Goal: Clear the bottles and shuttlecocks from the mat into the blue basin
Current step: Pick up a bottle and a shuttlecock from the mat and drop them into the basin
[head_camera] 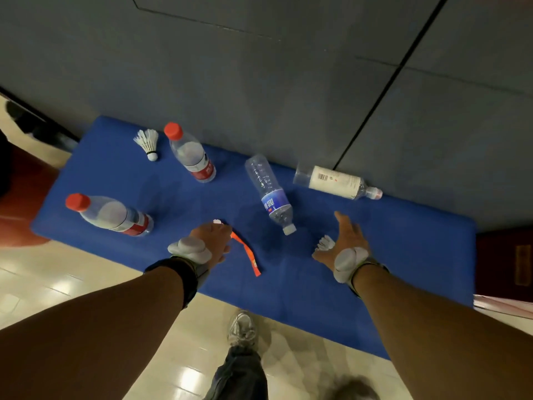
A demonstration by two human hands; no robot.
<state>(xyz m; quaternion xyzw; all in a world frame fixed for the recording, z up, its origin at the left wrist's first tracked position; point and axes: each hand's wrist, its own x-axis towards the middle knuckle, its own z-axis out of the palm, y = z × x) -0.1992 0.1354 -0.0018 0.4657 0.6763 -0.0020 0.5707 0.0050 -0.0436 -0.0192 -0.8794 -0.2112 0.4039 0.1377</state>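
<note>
Blue mat (389, 255), four bottles (271, 192), shuttlecock (148, 142)

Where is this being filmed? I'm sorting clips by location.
Probably an indoor sports hall or gym: a blue padded mat lies against a dark padded wall, with a shuttlecock and water bottles on it, and glossy floor tiles in front.

Both hands carry grey padded lumps strapped behind the knuckles, the left hand (212, 241) above a black wristband, the right hand (344, 243) above a thin olive strap; dark trousers, grey sneaker.
</note>
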